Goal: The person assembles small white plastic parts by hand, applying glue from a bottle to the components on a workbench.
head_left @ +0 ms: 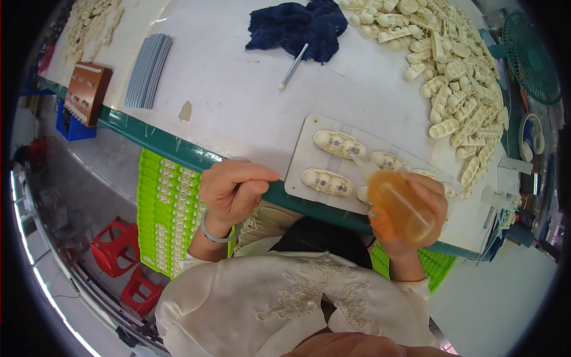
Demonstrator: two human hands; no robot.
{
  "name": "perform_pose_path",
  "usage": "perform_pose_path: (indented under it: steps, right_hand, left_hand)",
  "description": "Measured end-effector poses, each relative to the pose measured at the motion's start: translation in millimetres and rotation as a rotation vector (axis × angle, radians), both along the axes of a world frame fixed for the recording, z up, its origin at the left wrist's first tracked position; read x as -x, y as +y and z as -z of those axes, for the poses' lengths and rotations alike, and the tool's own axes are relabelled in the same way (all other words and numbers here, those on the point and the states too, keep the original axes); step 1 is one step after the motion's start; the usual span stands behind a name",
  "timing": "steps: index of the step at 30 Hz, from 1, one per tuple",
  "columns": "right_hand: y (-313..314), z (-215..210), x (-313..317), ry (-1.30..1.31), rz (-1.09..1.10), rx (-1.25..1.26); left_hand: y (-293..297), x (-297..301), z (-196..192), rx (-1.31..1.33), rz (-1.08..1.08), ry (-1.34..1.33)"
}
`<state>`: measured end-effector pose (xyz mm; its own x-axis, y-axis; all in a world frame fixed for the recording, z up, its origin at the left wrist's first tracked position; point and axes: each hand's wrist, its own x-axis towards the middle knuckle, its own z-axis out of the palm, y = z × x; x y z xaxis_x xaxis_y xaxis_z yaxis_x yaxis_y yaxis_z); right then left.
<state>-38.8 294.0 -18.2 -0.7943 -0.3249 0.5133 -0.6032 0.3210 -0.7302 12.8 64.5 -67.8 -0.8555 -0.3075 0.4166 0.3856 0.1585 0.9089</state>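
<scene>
My right hand grips a translucent squeeze bottle of amber liquid. It is tilted, its pale nozzle pointing left toward the cream plastic parts on a flat white tray. These oblong parts, such as the upper left one and the lower left one, have rounded lobes with small grey dots. The bottle and my hand hide some of the others. Beside the tray's left edge is my left hand, its index finger stretched toward the edge and its other fingers curled. Whatever those curled fingers might hold is hidden.
A big heap of cream parts covers the table's right side. Farther off lie a dark blue cloth, a pale rod and grey-blue rods. A brown block sits at the left edge. Below are green trays and red stools.
</scene>
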Motion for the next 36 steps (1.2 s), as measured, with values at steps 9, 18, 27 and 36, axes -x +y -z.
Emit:
perform_pose_path:
  steps: [9,18,27,36]
  right_hand:
    - [-4,8,-1,0.035,-0.070,-0.084]
    - [3,5,-6,0.036,-0.039,-0.095]
    - [17,13,-15,0.069,0.001,-0.156]
    - [17,14,-17,0.080,0.033,-0.130]
  left_hand:
    - [-8,2,6,0.017,0.153,0.094]
    - [-6,2,2,0.056,0.125,0.062]
    - [-5,3,2,0.070,0.110,0.050]
    - [-4,3,2,0.089,0.085,0.029]
